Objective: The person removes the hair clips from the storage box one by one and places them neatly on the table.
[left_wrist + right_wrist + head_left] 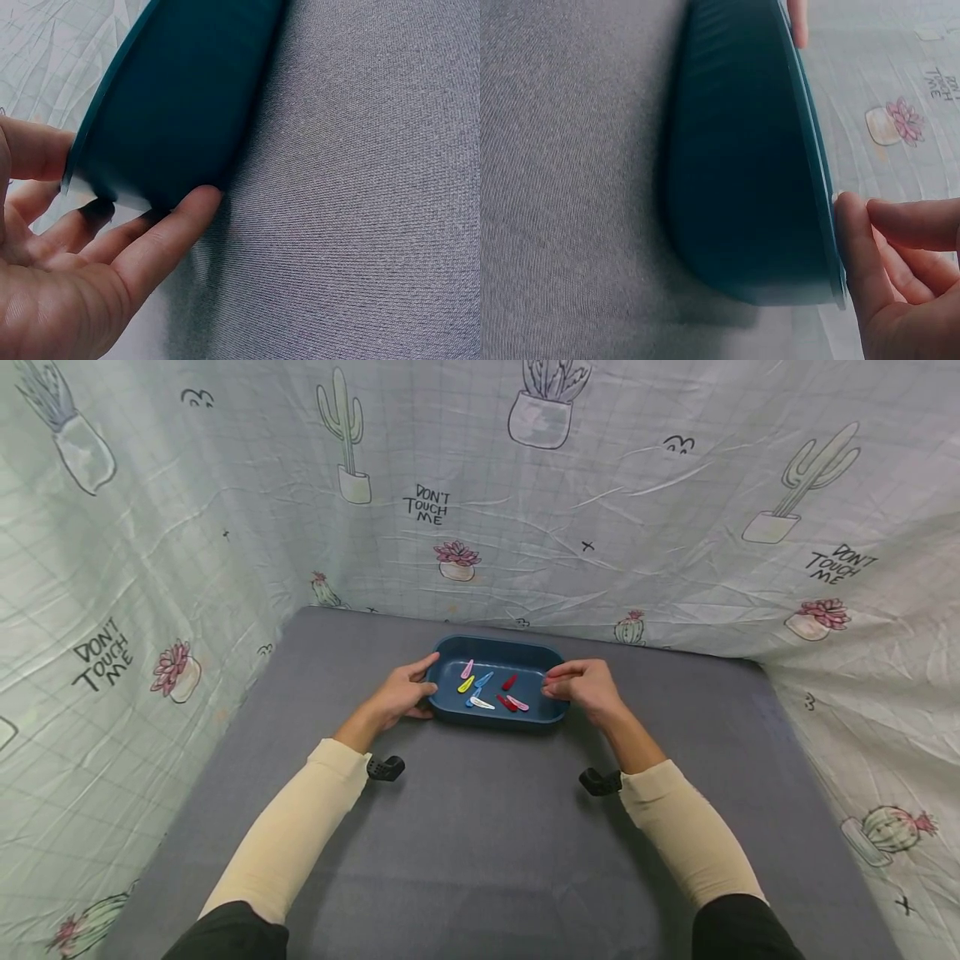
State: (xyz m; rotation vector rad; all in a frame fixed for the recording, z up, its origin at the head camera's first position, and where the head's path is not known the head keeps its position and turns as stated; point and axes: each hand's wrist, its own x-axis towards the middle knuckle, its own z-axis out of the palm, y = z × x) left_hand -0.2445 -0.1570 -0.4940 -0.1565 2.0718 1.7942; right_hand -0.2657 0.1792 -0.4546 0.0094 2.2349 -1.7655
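Note:
A dark blue oblong tray (498, 721) sits on the grey table with several snap hair clips inside. Among them are a yellow clip (466, 684), a white clip (482, 703), a red clip (509, 682), and blue and pink ones. My left hand (401, 693) grips the tray's left end; in the left wrist view its thumb lies along the tray's outer wall (172, 97). Over the right end, my right hand (588, 689) brings thumb and forefinger together. A bit of red, seemingly a hair clip, shows at those fingertips, mostly hidden.
Grey cloth (480, 827) covers the table around the tray. A pale curtain (495, 568) printed with potted cacti hangs behind it and along both sides. Each wrist wears a black camera mount (386, 768).

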